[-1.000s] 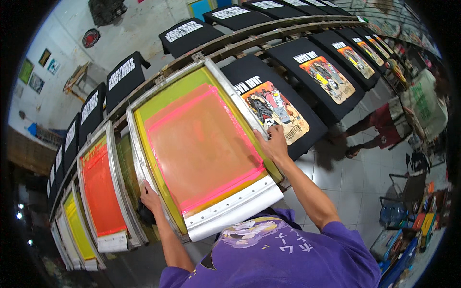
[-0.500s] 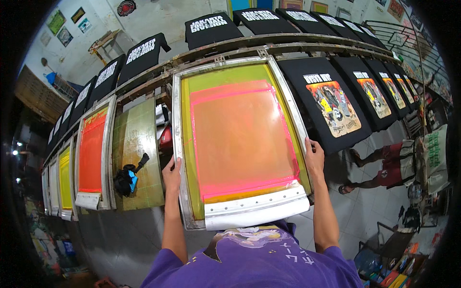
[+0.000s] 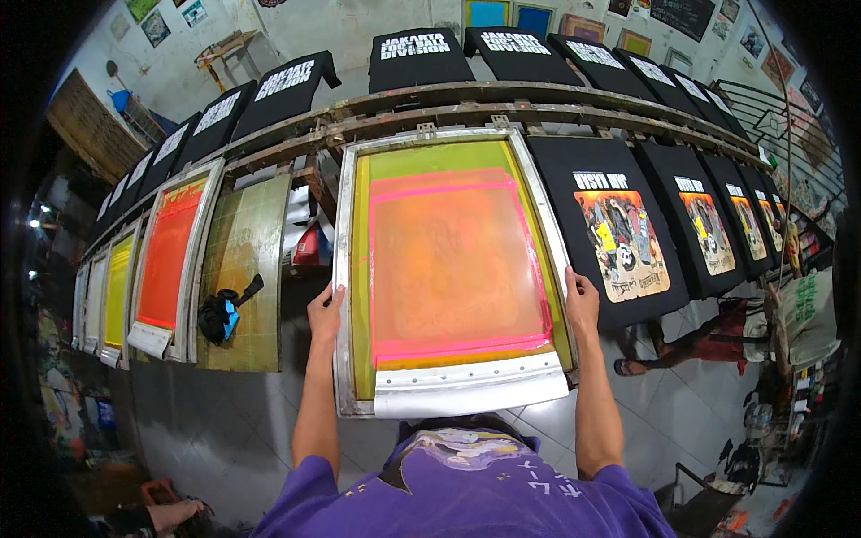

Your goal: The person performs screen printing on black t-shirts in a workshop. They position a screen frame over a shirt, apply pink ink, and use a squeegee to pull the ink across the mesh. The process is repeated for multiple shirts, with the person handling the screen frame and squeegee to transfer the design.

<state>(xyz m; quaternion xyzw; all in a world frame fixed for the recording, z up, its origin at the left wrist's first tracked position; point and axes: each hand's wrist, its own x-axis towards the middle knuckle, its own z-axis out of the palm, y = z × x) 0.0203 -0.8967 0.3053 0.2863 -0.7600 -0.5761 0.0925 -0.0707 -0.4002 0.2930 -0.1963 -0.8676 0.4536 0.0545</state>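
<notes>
Both hands hold a screen-printing frame (image 3: 345, 269) by its two long sides. It has a worn metal border and yellow-green mesh. Pink tape outlines an orange-tinted middle area. Across its near end lies a white strip (image 3: 471, 386) with a row of small screws. My left hand (image 3: 325, 309) is closed at the left side, thumb near the top edge. My right hand (image 3: 581, 300) grips the right side about level with it. The undersides of the fingers are hidden. To the right lies a black T-shirt (image 3: 574, 260) with a colourful print.
More printed shirts (image 3: 704, 229) line the right. Black shirts with white lettering (image 3: 421, 63) fill the far row beyond a wooden rail (image 3: 395, 109). On the left are a board (image 3: 242, 309) bearing a black and blue object (image 3: 220, 316), and a red-orange screen (image 3: 168, 260). A person's legs (image 3: 691, 341) show at right.
The view has shifted, and the held frame now sits slightly higher in the picture. Both hands keep their hold. The person at right has shifted, and a limb has come into view at lower left.
</notes>
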